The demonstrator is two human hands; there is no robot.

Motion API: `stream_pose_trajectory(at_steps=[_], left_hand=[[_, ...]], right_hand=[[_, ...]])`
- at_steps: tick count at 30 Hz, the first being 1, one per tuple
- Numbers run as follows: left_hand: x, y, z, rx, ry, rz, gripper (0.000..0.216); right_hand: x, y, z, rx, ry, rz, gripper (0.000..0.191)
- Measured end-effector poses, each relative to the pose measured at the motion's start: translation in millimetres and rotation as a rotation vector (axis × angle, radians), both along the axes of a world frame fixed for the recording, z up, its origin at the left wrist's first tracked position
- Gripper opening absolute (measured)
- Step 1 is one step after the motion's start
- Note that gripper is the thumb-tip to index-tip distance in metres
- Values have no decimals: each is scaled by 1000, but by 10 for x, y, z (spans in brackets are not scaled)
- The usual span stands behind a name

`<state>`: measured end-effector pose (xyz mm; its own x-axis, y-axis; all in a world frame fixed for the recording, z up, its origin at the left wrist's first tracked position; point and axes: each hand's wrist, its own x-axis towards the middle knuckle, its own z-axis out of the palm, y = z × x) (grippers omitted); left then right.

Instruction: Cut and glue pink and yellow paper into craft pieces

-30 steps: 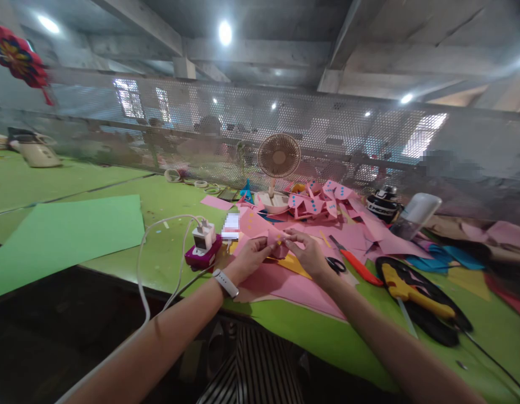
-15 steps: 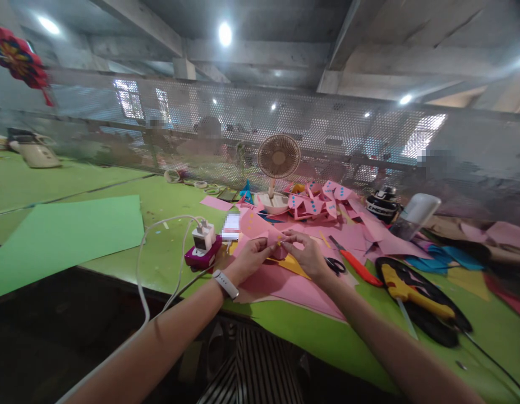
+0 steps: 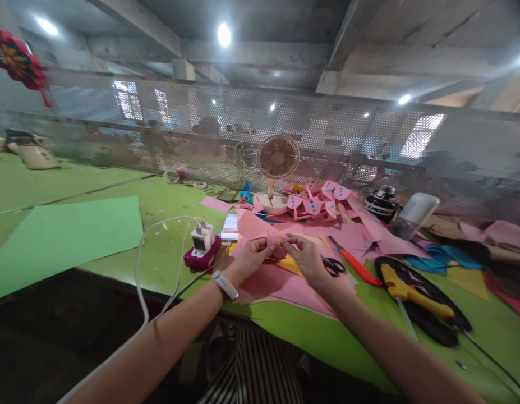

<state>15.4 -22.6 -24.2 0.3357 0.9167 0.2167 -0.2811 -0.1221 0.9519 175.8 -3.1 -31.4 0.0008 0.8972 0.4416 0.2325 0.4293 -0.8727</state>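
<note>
Right now, the right hand (image 3: 307, 259) sits a tiny bit more to the left than it did a second ago, so more of the scissors (image 3: 332, 267) shows. Not much else moves. Left thumb and finger pinch the pink paper (image 3: 275, 238), up over the table in front of the person. Right fingertips are close together at its edge, by a yellow dot, but I cannot tell if they grip it. Many folded shapes (image 3: 312, 206) with blue dots sit in a heap by the fan (image 3: 278, 156); these look done to me. The one in hand seems not done yet. Flat pink sheets (image 3: 285, 283) lie under the hands, so more may be left.
</note>
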Motion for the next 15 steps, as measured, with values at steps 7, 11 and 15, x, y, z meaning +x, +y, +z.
stream_pose_trajectory(at_steps=[7, 11, 15], left_hand=[[20, 15, -20, -13, -28, 6, 33], [23, 28, -31, -31, -45, 23, 33], [15, 40, -38, -70, -59, 32, 30]], right_hand=[[-45, -32, -24, -54, 60, -15, 19], [-58, -14, -48, -56, 76, -32, 17], [-65, 3, -67, -42, 76, -56, 15]])
